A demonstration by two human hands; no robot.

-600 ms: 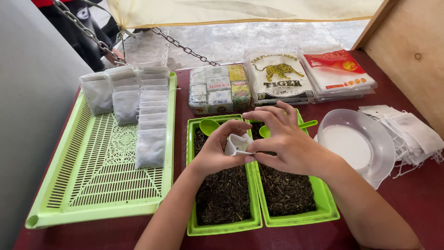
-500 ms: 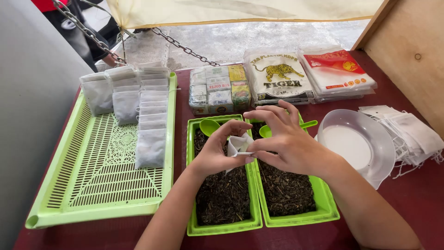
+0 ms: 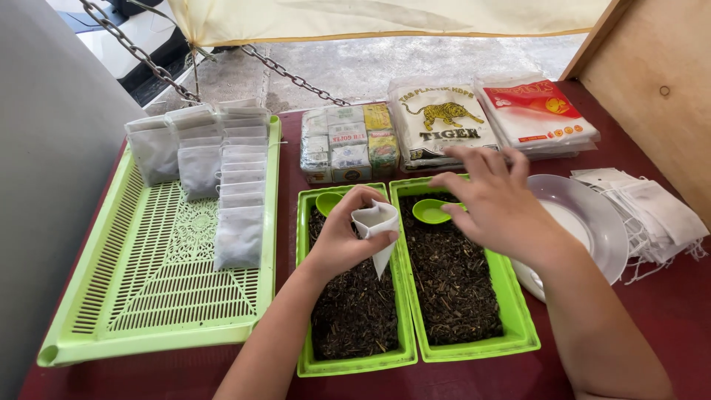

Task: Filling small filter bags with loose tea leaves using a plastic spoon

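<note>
My left hand (image 3: 342, 238) holds a small white filter pouch (image 3: 378, 230) open above the left green tray (image 3: 354, 364) of dark loose tea. My right hand (image 3: 495, 201) hovers with fingers spread over the right green tray (image 3: 520, 332) of tea, fingertips close to a green plastic spoon (image 3: 432, 211) lying in it. A second green spoon (image 3: 326, 201) lies at the far end of the left tray.
A large green slotted tray (image 3: 159, 289) at left carries several filled white pouches (image 3: 237, 181). Packets (image 3: 348, 144) and plastic bag packs (image 3: 437, 122) sit at the back. A white plate (image 3: 589, 222) and empty pouches (image 3: 655, 215) lie at right, beside a wooden panel (image 3: 652, 81).
My right hand has let go of the pouch and moved right toward the green spoon. My left hand keeps the pouch, now held alone.
</note>
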